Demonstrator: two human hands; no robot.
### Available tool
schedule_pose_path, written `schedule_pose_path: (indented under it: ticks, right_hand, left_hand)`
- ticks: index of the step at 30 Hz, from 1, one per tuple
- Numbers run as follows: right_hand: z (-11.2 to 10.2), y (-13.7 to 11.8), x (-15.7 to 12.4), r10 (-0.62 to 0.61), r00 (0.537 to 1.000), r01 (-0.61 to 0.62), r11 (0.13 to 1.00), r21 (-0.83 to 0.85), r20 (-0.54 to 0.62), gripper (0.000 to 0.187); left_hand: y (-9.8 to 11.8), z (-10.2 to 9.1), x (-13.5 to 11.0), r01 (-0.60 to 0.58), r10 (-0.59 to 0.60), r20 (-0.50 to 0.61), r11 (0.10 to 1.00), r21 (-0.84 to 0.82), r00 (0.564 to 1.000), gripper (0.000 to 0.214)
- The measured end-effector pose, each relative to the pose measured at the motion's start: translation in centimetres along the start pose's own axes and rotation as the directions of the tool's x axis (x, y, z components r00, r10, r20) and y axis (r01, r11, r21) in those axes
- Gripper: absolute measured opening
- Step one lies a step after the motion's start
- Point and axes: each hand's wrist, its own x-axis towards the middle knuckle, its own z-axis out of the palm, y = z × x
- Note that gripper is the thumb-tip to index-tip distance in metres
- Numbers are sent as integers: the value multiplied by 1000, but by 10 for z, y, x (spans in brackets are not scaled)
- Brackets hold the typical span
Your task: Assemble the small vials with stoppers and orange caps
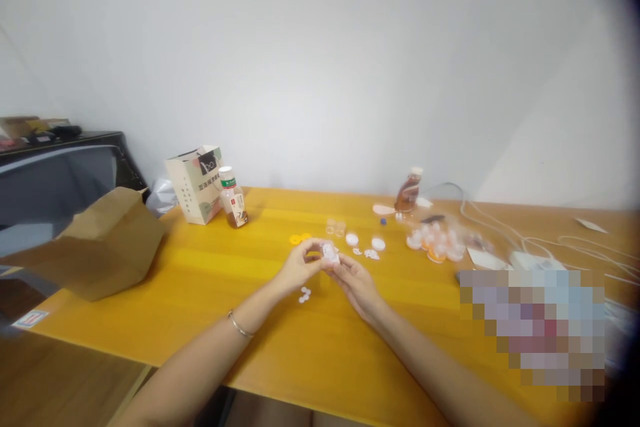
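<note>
Above the middle of the table, my left hand [299, 267] and my right hand [356, 282] meet around a small translucent whitish container [330, 253]. Both hands have their fingertips pressed on it, and its exact kind is blurred. Just beyond the hands lie two white round lids [352, 239] and some small white flat pieces [371, 254]. Two clear round cups [335, 227] stand behind. Yellow ring-shaped pieces [300, 239] lie beyond my left hand, partly covered by it. Several small white discs [304, 294] rest on the wood below my left wrist.
An open brown paper bag [113, 240] and a printed carton bag [197, 187] stand left, beside a white-capped bottle [234, 200]. Right are another bottle [409, 191], a cluster of clear and orange cups [437, 241], a blue cap [383, 221] and white cables [500, 223].
</note>
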Motion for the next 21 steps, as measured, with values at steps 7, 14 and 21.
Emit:
schedule_pose_path:
  ticks: [7, 14, 21]
  right_hand:
    - [-2, 2, -1, -47, 994, 43, 998, -35, -101, 40]
    - [-2, 4, -3, -12, 997, 18, 997, 74, -80, 33]
    - [-4, 5, -1, 101, 995, -95, 958, 270, -6, 24]
  left_hand:
    - [0, -1, 1, -32, 33, 50, 999, -7, 998, 33]
    - [-5, 3, -1, -130, 130, -1, 988, 79, 991, 29]
    - [-3, 1, -1, -132, 128, 54, 989, 70, 990, 29]
